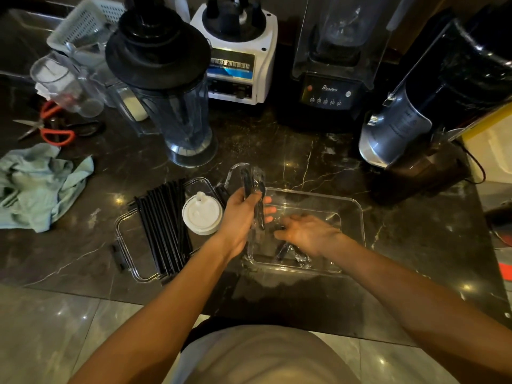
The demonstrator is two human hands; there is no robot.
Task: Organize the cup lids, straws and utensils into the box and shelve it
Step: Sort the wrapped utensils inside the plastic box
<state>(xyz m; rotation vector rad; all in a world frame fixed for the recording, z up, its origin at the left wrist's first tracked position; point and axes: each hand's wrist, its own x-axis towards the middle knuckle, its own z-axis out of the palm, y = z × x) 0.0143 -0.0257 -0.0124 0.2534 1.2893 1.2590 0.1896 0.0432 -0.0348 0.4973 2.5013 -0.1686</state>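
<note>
A clear plastic box (352,206) sits on the dark marble counter in front of me. My left hand (241,217) grips a bundle of black utensils in clear wrappers (253,184) upright over the box's left edge. Inside the box, my right hand (307,234) lies with spread fingers, over wrapped black utensils (285,250) on the bottom. Left of the box lies its clear lid (124,245), bearing a row of black straws (163,225) and a stack of white cup lids (202,214).
Behind stand a blender jug with a black lid (171,106), a white blender base (241,51), a black blender (332,65) and a dark machine (432,101) at right. Orange-handled scissors (52,128), a pale green cloth (38,187) and clear cups (66,81) lie left.
</note>
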